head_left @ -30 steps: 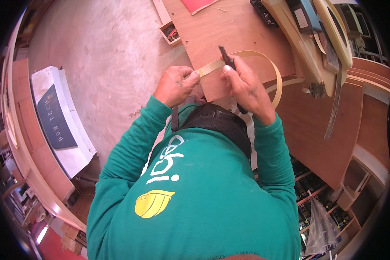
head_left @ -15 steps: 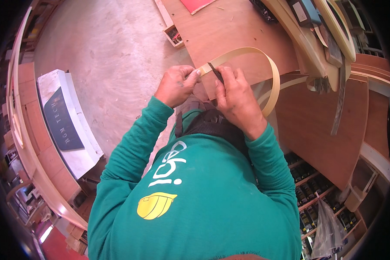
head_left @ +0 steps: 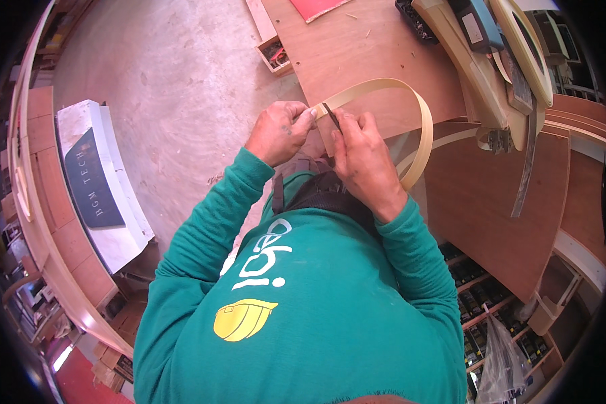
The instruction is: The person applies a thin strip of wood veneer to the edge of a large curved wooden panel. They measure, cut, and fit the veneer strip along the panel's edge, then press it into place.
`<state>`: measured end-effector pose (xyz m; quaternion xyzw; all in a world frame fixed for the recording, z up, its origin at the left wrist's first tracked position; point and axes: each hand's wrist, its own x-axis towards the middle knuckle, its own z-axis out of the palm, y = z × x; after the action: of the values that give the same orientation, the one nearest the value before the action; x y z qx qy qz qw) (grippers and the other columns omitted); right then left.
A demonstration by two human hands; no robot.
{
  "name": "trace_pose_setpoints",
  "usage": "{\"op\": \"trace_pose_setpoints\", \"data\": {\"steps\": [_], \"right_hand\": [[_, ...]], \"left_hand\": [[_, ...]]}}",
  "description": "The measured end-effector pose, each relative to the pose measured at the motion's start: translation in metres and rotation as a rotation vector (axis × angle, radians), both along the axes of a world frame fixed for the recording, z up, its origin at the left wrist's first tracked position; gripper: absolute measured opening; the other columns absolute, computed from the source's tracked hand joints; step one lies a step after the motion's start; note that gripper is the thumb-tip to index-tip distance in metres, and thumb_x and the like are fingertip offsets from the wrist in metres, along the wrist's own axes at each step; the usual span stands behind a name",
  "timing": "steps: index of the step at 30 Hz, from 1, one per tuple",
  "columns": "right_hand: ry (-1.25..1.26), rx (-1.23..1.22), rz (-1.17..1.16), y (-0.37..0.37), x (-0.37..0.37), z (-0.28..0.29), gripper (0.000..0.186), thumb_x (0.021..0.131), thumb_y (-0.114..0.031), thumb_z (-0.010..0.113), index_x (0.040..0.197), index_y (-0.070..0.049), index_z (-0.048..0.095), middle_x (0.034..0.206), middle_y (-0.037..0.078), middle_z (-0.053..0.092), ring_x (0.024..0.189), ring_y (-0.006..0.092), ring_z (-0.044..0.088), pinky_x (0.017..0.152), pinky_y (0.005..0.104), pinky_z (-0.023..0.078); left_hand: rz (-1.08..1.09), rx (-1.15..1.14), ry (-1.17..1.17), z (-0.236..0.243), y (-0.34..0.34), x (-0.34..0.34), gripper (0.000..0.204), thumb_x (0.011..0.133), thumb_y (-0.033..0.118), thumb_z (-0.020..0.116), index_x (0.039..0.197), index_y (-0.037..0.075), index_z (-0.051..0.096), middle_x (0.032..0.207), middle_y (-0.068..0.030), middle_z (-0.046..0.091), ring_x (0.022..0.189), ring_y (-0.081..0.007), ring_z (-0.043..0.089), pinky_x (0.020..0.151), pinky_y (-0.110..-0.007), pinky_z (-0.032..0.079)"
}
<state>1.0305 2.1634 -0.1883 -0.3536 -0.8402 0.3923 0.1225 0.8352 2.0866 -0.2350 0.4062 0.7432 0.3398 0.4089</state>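
While working at a brown wooden tabletop (head_left: 384,54), arching a pale flat strip (head_left: 425,128) over its near corner and back down beside the right hand (head_left: 368,158). Pinching the strip's end between left hand (head_left: 281,131) thumb and fingers, curling right fingers round a slim dark tool (head_left: 332,116), pointing it at the strip just beside that pinch. Can't tell about actual contact, tbh.

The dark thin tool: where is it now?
In the upper middle of the head view, the dark thin tool is in the right hand, its tip at the pale strip, beside the left hand.
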Motion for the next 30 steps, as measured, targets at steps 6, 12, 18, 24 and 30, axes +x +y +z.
{"op": "trace_pose_setpoints", "data": {"steps": [6, 12, 18, 24, 30], "right_hand": [[-0.029, 0.019, 0.016, 0.0002, -0.0019, 0.0011, 0.038, 0.106, -0.009, 0.063, 0.143, 0.001, 0.060, 0.117, 0.032, 0.059, 0.091, 0.0562, 0.073, 0.081, 0.0606, 0.064], [-0.045, 0.034, 0.024, 0.0006, -0.0027, 0.0020, 0.037, 0.106, -0.009, 0.063, 0.141, 0.001, 0.060, 0.116, 0.031, 0.060, 0.089, 0.0559, 0.073, 0.079, 0.0608, 0.064], [-0.036, 0.041, 0.037, 0.0007, -0.0043, 0.0006, 0.035, 0.106, -0.009, 0.063, 0.139, 0.000, 0.060, 0.116, 0.031, 0.060, 0.090, 0.0569, 0.073, 0.080, 0.0610, 0.064], [-0.092, 0.024, 0.046, -0.0001, -0.0069, 0.0003, 0.035, 0.103, -0.006, 0.064, 0.137, 0.000, 0.060, 0.118, 0.032, 0.060, 0.094, 0.0578, 0.072, 0.083, 0.0610, 0.064], [-0.151, 0.020, 0.063, 0.0003, -0.0093, 0.0024, 0.039, 0.099, -0.004, 0.067, 0.136, 0.001, 0.057, 0.120, 0.032, 0.060, 0.096, 0.0577, 0.073, 0.084, 0.0606, 0.064]], "left_hand": [[0.006, -0.005, 0.020, 0.0008, 0.0003, 0.0011, 0.038, 0.113, 0.026, 0.065, 0.102, -0.007, 0.079, 0.078, -0.0066, 0.074, 0.072, -0.0108, 0.065, 0.069, -0.033, 0.056], [0.006, -0.005, 0.028, -0.0001, 0.0002, 0.0015, 0.038, 0.113, 0.026, 0.065, 0.107, -0.008, 0.080, 0.084, -0.0105, 0.079, 0.078, -0.0121, 0.071, 0.074, -0.033, 0.059], [0.012, -0.009, 0.009, 0.0006, 0.0005, 0.0014, 0.038, 0.113, 0.026, 0.065, 0.109, -0.008, 0.080, 0.086, -0.0104, 0.080, 0.080, -0.0121, 0.072, 0.076, -0.033, 0.060], [0.036, -0.027, 0.001, 0.0020, 0.0010, 0.0037, 0.038, 0.113, 0.026, 0.066, 0.105, -0.009, 0.080, 0.084, -0.0083, 0.079, 0.078, -0.0108, 0.070, 0.075, -0.032, 0.060], [0.064, -0.004, 0.009, 0.0033, 0.0001, 0.0066, 0.038, 0.112, 0.027, 0.067, 0.099, -0.007, 0.079, 0.078, -0.0074, 0.076, 0.074, -0.0103, 0.067, 0.071, -0.033, 0.058]]}}
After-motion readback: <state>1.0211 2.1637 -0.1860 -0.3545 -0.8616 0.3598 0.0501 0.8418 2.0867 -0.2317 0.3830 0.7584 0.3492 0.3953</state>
